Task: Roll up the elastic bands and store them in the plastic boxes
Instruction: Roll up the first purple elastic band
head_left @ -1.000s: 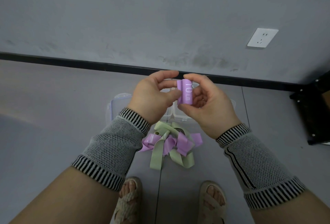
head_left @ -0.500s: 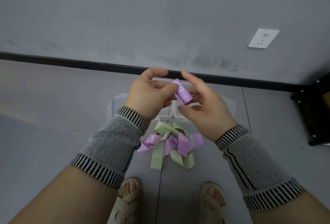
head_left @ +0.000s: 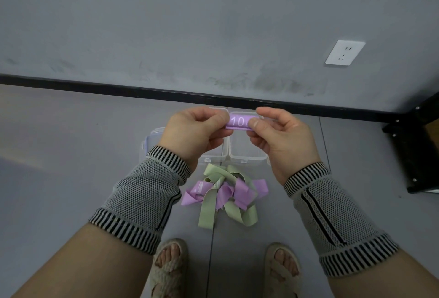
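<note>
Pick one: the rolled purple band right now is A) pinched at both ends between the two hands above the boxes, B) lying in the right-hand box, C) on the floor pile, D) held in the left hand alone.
A: the left hand and right hand each pinch one end of the purple band, which is held level above the clear plastic boxes, with "10" showing.

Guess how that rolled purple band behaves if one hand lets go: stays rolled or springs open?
Likely springs open: the rolled purple band is pinched at both ends by the left hand and right hand. Probably floppy and light: the loose bands on the floor lie in limp folds. As a roll, it may roll once set down.
</note>
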{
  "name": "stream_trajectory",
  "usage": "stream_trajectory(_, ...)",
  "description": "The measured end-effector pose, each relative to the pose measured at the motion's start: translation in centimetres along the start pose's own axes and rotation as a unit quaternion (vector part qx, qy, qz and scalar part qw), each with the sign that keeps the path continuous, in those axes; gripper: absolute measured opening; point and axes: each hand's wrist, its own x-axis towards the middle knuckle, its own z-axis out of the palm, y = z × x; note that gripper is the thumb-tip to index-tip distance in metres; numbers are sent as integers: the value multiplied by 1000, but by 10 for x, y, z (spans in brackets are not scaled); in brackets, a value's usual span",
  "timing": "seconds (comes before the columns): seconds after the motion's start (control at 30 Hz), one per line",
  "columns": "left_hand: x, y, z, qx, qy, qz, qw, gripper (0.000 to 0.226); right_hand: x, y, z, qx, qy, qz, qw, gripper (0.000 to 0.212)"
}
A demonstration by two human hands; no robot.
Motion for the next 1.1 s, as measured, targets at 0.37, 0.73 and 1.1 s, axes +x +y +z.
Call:
stream_trajectory(0.37,-1,-5,5,18,29,31,999,7,0,2,5,8,25,14,1000,9)
stream_trajectory(0.73,3,-7,7,-17,61,36,997,7,-2,0,15,78,55,62,994,16)
stream_trajectory(1.1,74,-11,-9,54,41,25,997,4,68,24,32,3,53,79,996,4)
